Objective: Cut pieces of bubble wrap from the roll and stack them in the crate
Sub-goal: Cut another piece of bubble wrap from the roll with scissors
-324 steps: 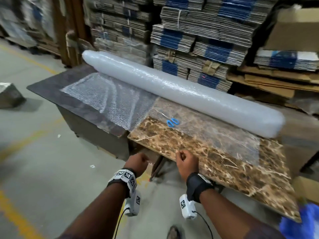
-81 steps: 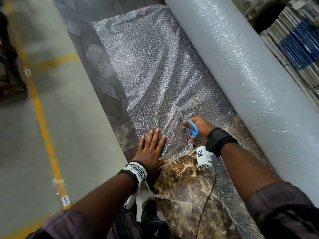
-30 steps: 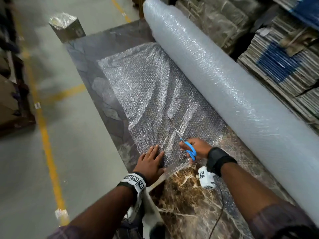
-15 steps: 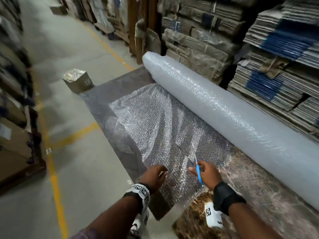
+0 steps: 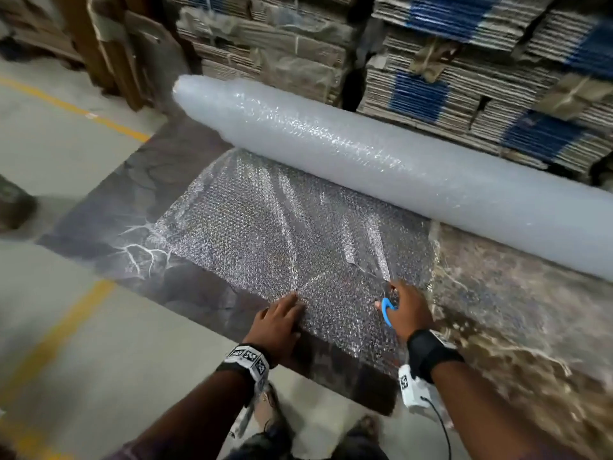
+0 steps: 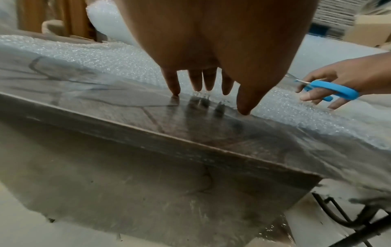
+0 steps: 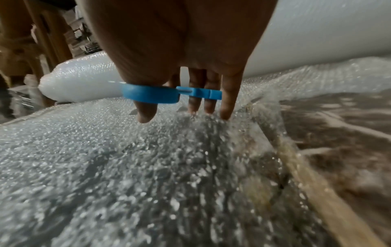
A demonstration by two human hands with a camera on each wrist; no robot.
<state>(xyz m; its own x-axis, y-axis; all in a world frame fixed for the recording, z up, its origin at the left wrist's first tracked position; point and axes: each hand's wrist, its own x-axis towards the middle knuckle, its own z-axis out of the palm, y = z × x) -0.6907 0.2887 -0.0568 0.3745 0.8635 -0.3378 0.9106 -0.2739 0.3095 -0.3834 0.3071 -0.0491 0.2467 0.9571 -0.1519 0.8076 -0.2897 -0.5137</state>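
Dark stone table (image 5: 109, 210) before stacked cartons: light, limp, slippery bubble wrap sheet (image 5: 265, 227) at 12 o'clock, flattened by outspread left hand (image 5: 277, 322), best gripped at its edge; right hand (image 5: 406, 310) grasping scissors (image 5: 387, 310).

A dark veined slab desk (image 5: 185, 180) abuts a brown marble-patterned one (image 5: 530, 327) on its right, and across both lies a long roll of bubble wrap (image 5: 381, 161) along the far edge, its unrolled sheet (image 5: 265, 234) spread flat toward the near edge, mostly over the dark top.
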